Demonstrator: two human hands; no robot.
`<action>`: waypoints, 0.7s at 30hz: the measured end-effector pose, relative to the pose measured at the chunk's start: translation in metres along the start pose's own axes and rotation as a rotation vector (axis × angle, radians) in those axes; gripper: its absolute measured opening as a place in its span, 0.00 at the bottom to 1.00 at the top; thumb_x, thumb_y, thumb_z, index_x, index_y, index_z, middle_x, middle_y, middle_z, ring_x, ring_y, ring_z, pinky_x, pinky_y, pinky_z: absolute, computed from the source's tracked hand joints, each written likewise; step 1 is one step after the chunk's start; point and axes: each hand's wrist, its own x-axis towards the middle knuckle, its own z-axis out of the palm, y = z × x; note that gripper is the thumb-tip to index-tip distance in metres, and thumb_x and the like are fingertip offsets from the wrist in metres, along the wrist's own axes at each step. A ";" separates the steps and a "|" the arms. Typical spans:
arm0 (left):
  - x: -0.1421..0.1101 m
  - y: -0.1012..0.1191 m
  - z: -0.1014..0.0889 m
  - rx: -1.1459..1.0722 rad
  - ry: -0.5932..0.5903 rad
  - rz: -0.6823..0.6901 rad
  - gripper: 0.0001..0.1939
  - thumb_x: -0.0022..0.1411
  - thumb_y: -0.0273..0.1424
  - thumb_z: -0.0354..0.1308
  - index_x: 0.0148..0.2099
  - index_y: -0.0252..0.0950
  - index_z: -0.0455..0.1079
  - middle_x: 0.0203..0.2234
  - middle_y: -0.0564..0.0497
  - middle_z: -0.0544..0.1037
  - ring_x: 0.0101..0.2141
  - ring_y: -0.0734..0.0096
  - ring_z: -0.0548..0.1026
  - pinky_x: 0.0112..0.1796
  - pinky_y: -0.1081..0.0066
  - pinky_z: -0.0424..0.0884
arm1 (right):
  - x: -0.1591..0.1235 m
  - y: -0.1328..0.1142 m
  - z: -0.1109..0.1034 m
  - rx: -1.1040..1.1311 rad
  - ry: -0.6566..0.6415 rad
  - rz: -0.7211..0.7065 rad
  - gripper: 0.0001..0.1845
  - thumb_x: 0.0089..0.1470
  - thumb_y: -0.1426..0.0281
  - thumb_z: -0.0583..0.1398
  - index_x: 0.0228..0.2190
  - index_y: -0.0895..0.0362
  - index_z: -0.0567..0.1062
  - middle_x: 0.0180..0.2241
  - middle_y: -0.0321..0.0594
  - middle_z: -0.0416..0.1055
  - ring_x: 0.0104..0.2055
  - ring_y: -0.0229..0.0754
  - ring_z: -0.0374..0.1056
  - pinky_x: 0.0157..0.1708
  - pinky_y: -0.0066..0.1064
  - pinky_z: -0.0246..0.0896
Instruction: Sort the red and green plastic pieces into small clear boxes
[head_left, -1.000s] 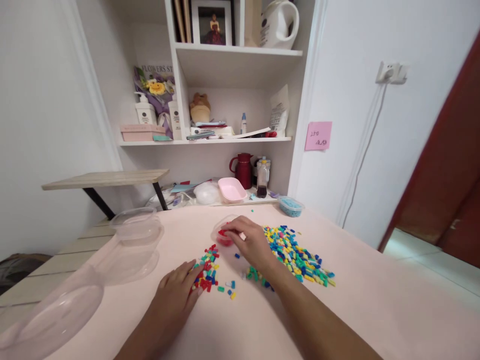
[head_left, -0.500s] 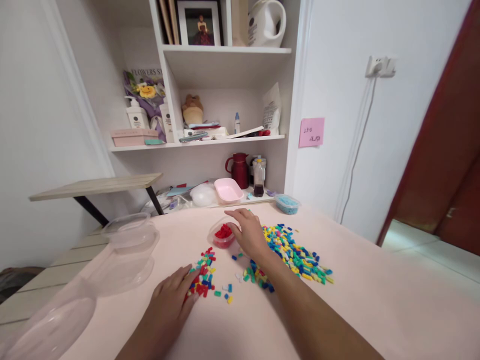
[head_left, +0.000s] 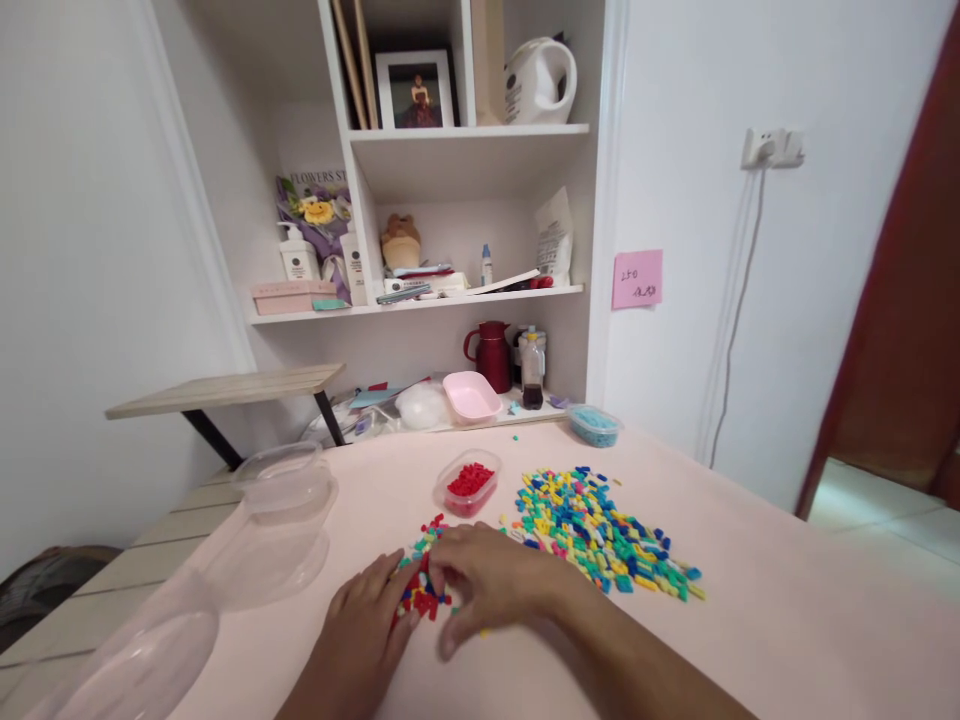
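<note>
My left hand (head_left: 367, 615) lies on the table at the left edge of a small pile of mixed toy bricks (head_left: 427, 604), fingers stretched out and touching it. Over the same pile, from the right, reaches my right hand (head_left: 491, 578); its fingers are bent and its thumb stands apart, with no brick visible in its grasp. It covers part of the pile. Just behind stands a clear plastic tub (head_left: 496, 462) holding red bricks (head_left: 471, 479). A larger spread of blue, green, yellow and other bricks (head_left: 600, 530) lies to the right.
Clear empty containers (head_left: 277, 480) stand along the left of the pink-covered table (head_left: 780, 620). A tub of light blue pieces (head_left: 595, 427) sits at the back right. Behind are a pink tray (head_left: 472, 397), a red jug (head_left: 493, 358) and a bottle (head_left: 532, 372).
My right hand has moved from the tub of red bricks toward me and left, onto the small pile. My left hand stays beside that pile. The view has shifted slightly.
</note>
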 end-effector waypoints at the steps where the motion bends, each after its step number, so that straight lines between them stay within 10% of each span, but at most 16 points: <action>1: 0.000 -0.001 0.001 -0.003 0.001 0.004 0.24 0.65 0.37 0.46 0.63 0.46 0.63 0.61 0.47 0.66 0.61 0.58 0.62 0.58 0.52 0.60 | 0.000 0.001 0.001 -0.016 -0.022 0.004 0.24 0.38 0.54 0.70 0.34 0.54 0.73 0.33 0.34 0.68 0.37 0.40 0.62 0.36 0.27 0.53; 21: -0.001 0.006 -0.008 0.009 -0.032 -0.031 0.25 0.64 0.35 0.46 0.63 0.46 0.63 0.62 0.49 0.65 0.61 0.57 0.62 0.58 0.52 0.61 | -0.014 0.014 -0.012 0.028 -0.085 0.160 0.07 0.43 0.72 0.63 0.30 0.54 0.76 0.31 0.32 0.73 0.31 0.35 0.65 0.30 0.24 0.53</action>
